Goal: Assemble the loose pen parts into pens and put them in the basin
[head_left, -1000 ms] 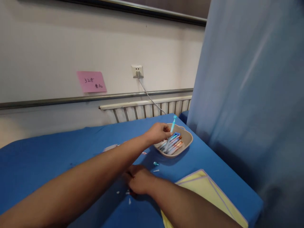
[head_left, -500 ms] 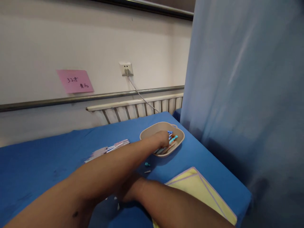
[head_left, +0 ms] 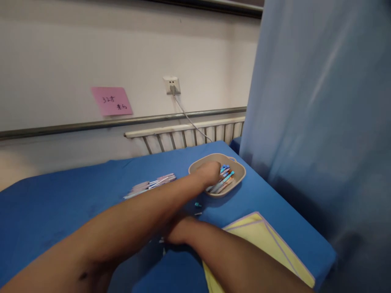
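Pens point(head_left: 226, 182): slim, pale barrels bunched side by side, some whitish, some peachy, with bright blue and turquoise ends.
Basin point(head_left: 239, 174): beige, rounded; the pens lie in it, on the blue-covered table point(head_left: 82, 189).
My left hand point(head_left: 210, 173): in at the pens; fingers hidden, so I cannot tell whether they grip one.
My right hand point(head_left: 176, 231): low over the table, partly behind my left forearm point(head_left: 131, 226); I cannot tell what it holds.
Turquoise cap point(head_left: 197, 204): loose on the table, near a small white piece point(head_left: 198, 213).
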Demonstrator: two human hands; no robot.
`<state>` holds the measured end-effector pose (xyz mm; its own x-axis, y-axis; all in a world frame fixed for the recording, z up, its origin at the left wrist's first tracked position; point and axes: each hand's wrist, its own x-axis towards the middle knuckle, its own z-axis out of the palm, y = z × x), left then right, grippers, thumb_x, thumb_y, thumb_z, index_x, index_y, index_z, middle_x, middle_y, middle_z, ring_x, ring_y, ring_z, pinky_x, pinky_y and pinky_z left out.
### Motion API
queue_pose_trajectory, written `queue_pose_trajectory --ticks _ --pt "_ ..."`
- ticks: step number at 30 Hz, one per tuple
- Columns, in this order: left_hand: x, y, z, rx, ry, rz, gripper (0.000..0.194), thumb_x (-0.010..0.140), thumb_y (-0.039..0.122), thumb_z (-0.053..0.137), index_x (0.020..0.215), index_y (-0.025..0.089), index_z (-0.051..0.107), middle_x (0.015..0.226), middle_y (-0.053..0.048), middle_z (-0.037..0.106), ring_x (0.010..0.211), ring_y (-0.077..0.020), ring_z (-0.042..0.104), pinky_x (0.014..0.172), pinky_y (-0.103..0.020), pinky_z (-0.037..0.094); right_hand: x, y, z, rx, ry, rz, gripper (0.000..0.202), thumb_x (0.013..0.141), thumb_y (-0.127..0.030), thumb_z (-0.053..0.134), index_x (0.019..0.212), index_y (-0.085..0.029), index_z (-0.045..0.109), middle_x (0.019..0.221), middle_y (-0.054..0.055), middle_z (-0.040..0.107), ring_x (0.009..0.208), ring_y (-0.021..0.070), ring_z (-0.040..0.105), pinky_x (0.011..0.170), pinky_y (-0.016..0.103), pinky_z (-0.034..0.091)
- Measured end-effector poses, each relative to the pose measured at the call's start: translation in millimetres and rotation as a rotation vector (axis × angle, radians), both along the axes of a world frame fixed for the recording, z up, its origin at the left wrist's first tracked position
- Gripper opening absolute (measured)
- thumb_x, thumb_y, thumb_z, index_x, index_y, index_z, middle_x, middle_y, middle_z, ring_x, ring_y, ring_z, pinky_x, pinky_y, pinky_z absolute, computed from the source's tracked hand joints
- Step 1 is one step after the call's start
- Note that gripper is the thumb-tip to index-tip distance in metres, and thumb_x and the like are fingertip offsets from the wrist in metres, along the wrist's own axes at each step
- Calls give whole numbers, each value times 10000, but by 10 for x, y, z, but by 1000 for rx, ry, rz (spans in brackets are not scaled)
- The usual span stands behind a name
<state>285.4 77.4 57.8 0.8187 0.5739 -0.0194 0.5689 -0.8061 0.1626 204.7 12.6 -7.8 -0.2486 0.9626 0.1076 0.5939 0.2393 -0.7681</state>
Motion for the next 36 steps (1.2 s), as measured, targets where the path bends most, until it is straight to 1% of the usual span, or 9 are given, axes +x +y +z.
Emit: queue_pose_trajectory --ticks 3,6,10,13,15,18,24,29,36 --pt "-554 209 191 22 -112 76 210 761 341 570 863 184 666 865 -67 699 812 -214 634 711 -270 455 10 -40 -40 8 11 -89 266 844 -315 479 1015 -192 640 962 60 706 849 203 643 677 269 449" --pt "-1356 480 232 61 -202 249 277 816 372 490 920 169 647 853 -58 697 803 -192 628 715 -260 454 -15 -19 -101 45 106 -172 206 846 -320 490 891 -187 641 797 30 699 716 151 629 620 229 425" --pt "-2372 774 -38 86 -215 499 274 808 333 481 927 143 639 867 -86 705 809 -219 638 710 -289 471 -64 59 -208 -30 302 -257 131 832 -264 504 817 -178 601 678 -3 651 586 114 591 547 200 408" --pt "-2762 915 -314 69 -200 544 327 822 325 475 1026 119 626 1003 -136 691 894 -249 638 774 -324 477 -83 85 -267 -61 335 -259 124 838 -245 481 794 -171 571 662 -7 628 540 105 577 520 197 412" --pt "-2803 994 -448 63 -206 513 353 838 326 471 1091 122 607 1120 -146 654 1015 -249 607 870 -324 449 -88 67 -275 -63 339 -247 119 836 -241 479 784 -172 560 655 -11 617 531 103 572 522 201 417" --pt "-2642 1111 -545 51 -223 423 360 846 333 490 1144 156 588 1221 -111 610 1132 -224 546 973 -314 387 -93 5 -252 -55 337 -228 115 831 -249 484 776 -179 558 659 -17 612 544 106 571 536 208 418" --pt "-2353 1216 -529 65 -269 306 319 856 296 479 1132 192 598 1178 -80 625 1122 -221 531 1000 -350 355 -85 -87 -201 12 176 -201 119 834 -250 488 788 -188 579 652 -20 617 589 118 562 556 215 395" --pt "-2544 983 -582 27 -262 168 256 861 270 466 1031 203 646 1058 -61 667 1029 -215 564 973 -348 372 -69 -96 -212 21 139 -223 127 835 -254 479 792 -188 579 664 -13 618 602 121 559 543 212 382" --pt "-2755 599 -736 -47 -316 43 282 899 256 422 1095 229 624 1142 -38 650 1091 -195 540 992 -342 377 -93 -130 -251 -96 274 -177 142 829 -288 473 771 -183 550 646 -18 597 557 118 556 559 229 425"
